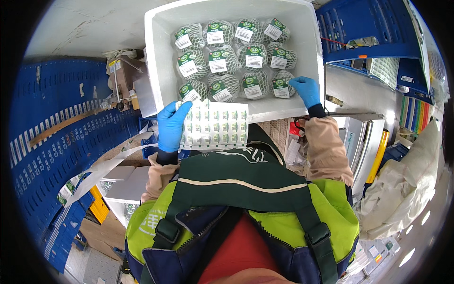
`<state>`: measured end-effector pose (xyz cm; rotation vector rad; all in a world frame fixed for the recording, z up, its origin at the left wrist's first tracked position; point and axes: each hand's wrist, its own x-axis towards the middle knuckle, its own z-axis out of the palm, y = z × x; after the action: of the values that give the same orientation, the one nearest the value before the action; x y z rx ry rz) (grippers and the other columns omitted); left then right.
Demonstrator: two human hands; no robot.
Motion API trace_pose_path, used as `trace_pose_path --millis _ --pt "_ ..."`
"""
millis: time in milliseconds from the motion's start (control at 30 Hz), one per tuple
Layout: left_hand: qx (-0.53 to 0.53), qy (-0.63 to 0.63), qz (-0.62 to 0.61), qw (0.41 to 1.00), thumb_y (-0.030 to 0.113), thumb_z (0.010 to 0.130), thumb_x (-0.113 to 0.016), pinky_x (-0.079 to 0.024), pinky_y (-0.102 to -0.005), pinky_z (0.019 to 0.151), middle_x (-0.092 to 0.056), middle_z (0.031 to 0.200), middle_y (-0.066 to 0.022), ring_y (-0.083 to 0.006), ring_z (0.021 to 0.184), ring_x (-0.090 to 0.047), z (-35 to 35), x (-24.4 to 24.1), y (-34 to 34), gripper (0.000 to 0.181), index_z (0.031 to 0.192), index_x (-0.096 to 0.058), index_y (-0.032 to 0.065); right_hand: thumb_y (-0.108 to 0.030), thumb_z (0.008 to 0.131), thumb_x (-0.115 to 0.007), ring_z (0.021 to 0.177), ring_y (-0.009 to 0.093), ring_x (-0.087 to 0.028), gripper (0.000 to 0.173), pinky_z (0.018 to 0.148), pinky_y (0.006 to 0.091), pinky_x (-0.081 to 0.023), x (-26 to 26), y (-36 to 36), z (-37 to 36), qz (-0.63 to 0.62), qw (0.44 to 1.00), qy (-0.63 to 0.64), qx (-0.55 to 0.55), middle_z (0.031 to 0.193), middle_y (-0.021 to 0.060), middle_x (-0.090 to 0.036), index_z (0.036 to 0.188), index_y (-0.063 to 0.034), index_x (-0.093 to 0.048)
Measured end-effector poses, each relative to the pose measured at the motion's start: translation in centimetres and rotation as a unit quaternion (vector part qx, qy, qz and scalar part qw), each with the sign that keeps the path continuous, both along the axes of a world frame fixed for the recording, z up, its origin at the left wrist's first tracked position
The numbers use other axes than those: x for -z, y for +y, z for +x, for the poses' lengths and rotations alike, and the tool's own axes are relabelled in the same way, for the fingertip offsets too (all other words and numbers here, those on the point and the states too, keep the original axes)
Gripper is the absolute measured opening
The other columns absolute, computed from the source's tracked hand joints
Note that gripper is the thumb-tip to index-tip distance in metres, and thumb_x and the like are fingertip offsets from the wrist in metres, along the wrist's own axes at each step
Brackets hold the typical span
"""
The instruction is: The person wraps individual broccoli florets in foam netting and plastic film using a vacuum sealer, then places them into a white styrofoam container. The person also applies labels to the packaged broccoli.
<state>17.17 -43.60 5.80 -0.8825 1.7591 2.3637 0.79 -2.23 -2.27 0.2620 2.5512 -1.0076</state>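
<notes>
A white foam box (234, 7) stands before me, holding several round items in white foam nets and clear wrap (224, 58), set in rows. Each bears a green label with a white printed part. My left hand (172, 124), in a blue glove, holds a sheet of small green-and-white stickers (216, 126) by its upper left corner, at the box's near left edge. My right hand (305, 89), also blue-gloved, has its thumb and fingertips together at the label of the netted item (282, 85) in the near right corner. Whether a sticker is between those fingertips cannot be told.
Blue plastic crates (64, 117) are stacked at the left, and a blue crate (372, 26) stands at the upper right. A metal surface (347, 92) lies right of the box. A white sack (400, 191) is at the far right. White paper backing strip (103, 170) trails at the left.
</notes>
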Motion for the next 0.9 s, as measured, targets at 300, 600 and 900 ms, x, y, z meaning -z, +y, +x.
trace_pose_path --millis 300,600,900 --pt "-0.032 -0.006 0.024 0.999 0.007 0.089 -0.068 -0.046 -0.0192 0.061 -0.069 0.080 -0.0018 -0.0046 0.068 -0.059 0.3 1.1 -1.8 0.006 0.090 -0.070 0.0009 -0.028 0.074 -0.077 0.082 0.036 -0.067 0.047 0.072 0.0429 -0.053 1.6 -3.5 -0.8 0.287 0.953 0.064 -0.075 0.087 0.0173 -0.069 0.109 -0.0074 -0.054" --pt "-0.072 -0.005 0.024 0.997 0.007 0.089 -0.068 -0.048 -0.0204 0.062 -0.070 0.082 -0.0033 -0.0055 0.068 -0.061 0.8 0.0 -2.6 0.008 0.092 -0.071 0.0012 -0.023 0.066 -0.082 0.079 0.023 -0.067 0.044 0.072 0.0356 -0.052 4.7 -9.8 -1.1 -0.071 0.995 -0.064 -0.004 0.090 0.0133 -0.069 0.097 0.0017 -0.063" --pt "-0.157 0.031 -0.018 0.987 0.003 0.087 -0.067 -0.047 -0.0214 0.067 -0.069 0.082 -0.0013 -0.0064 0.071 -0.060 5.5 0.2 -5.2 0.004 0.089 -0.070 0.0013 -0.017 0.072 -0.082 0.092 0.020 -0.061 0.055 0.073 0.0334 -0.051 3.2 -16.0 -0.1 -0.088 0.990 -0.006 -0.107 0.108 0.0138 -0.062 0.113 -0.0001 -0.049"
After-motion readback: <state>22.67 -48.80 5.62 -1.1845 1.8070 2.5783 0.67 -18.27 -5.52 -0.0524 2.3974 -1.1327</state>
